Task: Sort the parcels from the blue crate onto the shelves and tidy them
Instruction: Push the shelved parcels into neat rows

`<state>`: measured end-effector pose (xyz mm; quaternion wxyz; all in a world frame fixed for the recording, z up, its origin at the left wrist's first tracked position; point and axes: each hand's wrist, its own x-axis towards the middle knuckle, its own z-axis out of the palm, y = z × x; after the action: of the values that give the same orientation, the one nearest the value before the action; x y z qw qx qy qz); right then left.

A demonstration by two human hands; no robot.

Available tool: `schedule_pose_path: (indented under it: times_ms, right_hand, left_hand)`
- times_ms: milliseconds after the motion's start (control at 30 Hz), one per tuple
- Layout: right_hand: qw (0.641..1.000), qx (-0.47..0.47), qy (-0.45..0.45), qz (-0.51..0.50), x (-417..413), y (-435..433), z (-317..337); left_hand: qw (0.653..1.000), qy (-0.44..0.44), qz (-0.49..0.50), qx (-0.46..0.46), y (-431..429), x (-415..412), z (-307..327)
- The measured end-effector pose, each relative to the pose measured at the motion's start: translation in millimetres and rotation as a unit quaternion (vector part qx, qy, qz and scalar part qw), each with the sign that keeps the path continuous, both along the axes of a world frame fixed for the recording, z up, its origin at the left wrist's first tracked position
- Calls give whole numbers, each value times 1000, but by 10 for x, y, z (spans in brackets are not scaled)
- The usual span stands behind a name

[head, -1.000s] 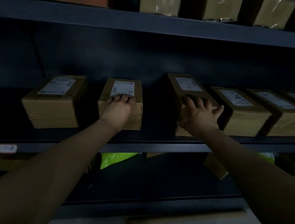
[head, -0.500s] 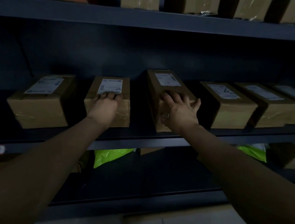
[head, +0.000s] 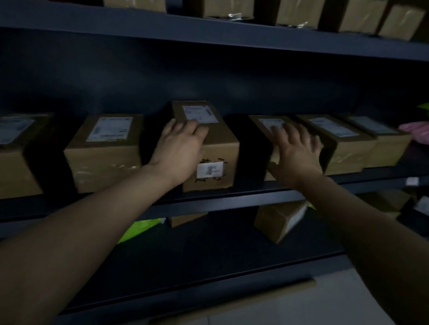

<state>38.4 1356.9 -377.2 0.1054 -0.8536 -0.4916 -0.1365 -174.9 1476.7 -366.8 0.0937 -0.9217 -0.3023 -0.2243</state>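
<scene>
A person's left hand (head: pixel 180 144) lies, fingers together, across the top of a brown cardboard parcel with a white label (head: pixel 219 146) on the dark metal middle shelf (head: pixel 230 199). The right hand (head: pixel 299 154), fingers spread, presses flat on the neighbouring brown cardboard box (head: pixel 264 122), next along the row.
</scene>
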Motion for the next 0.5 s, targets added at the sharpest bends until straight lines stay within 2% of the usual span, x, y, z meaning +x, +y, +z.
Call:
schedule_pose_path:
  times_ms: [167, 267, 400, 500]
  right_hand:
    - [996, -72, 42, -34, 530, -220, 5]
    - [992, -92, 84, -22, 642, -174, -104]
    - [997, -70, 43, 11, 604, -7, -264]
    - [996, -46, 63, 33, 520, 111, -290]
  left_hand:
    - [995, 90, 27, -26, -5, 386, -114]
    - [993, 104, 46, -41, 16, 439, -178]
    - [991, 109, 62, -46, 14, 464, -185]
    - [991, 102, 71, -47, 13, 464, -194]
